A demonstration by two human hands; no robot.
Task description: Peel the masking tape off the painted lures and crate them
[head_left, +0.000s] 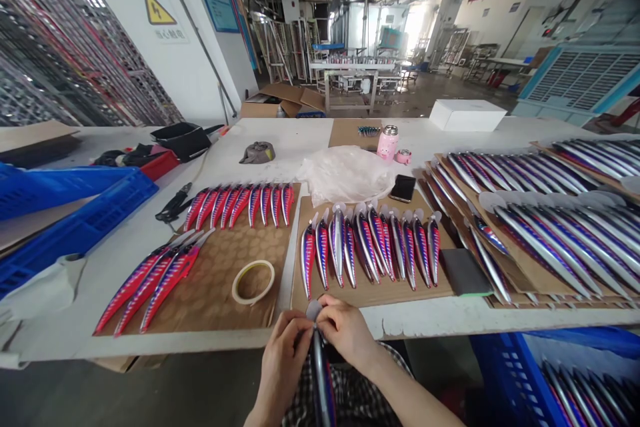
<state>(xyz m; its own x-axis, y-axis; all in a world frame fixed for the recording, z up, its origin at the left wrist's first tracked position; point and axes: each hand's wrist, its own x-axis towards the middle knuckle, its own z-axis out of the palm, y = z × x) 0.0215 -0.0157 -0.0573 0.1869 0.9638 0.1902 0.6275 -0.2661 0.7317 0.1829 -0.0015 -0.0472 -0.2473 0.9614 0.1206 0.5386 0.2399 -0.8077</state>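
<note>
Just off the table's front edge I hold a fishing lure (323,380), dark and silvery with blue and red sides. Its clear round lip (314,309) points up toward the table. My left hand (287,350) pinches it at the lip end from the left. From the right, my right hand (347,330) closes its fingers on the same spot. Whatever small part lies between the fingertips is hidden. Beyond my hands, a row of similar lures (367,240) rests on a cardboard sheet (385,295).
On the left cardboard (210,300) lie red lures (155,280) and a tape roll (253,282). Pliers (175,203), a plastic bag (345,173), a phone (403,188) and a pink bottle (388,143) stand farther back. Many lures (550,240) cover the right; a blue crate (530,380) sits below.
</note>
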